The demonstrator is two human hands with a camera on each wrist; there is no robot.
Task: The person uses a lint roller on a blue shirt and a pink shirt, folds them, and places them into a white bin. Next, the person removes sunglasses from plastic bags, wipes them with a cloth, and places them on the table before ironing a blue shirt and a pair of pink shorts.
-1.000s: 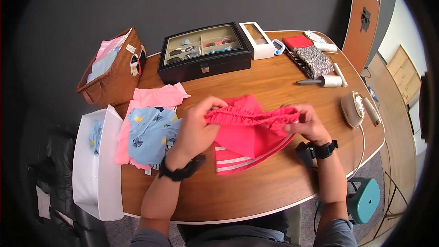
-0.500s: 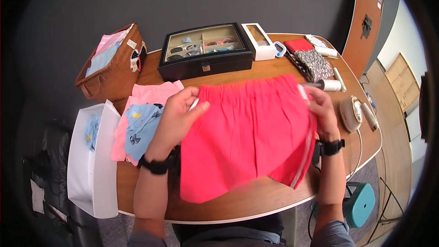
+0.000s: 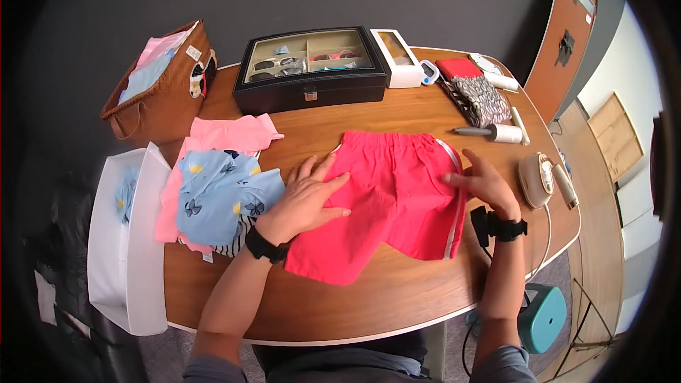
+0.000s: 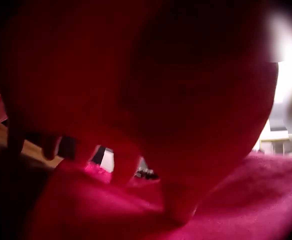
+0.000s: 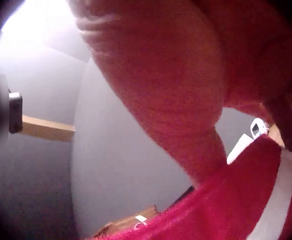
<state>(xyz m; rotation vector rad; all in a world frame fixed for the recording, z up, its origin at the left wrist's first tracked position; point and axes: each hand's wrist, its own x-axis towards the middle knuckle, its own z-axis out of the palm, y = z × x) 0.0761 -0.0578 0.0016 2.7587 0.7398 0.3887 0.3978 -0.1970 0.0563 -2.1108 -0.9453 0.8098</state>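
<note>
A pair of bright pink-red shorts with a gathered waistband and white side stripes lies spread on the wooden table, waistband away from me. My left hand rests on the left side of the shorts with its fingers spread. At the right edge, near the striped side, my right hand touches the cloth with its thumb, fingers extended. The left wrist view shows fingertips down on the pink fabric. In the right wrist view the thumb meets the cloth close to the white stripe.
Left of the shorts lie a blue patterned garment and a pink garment, beside a white bin. Behind stand a brown basket and a black glasses case. A lint roller and a garment steamer are at right.
The shorts were bunched at the waistband, then held up and opened out by both hands. Now they lie flat on the table, and both hands have let go of the waistband.
</note>
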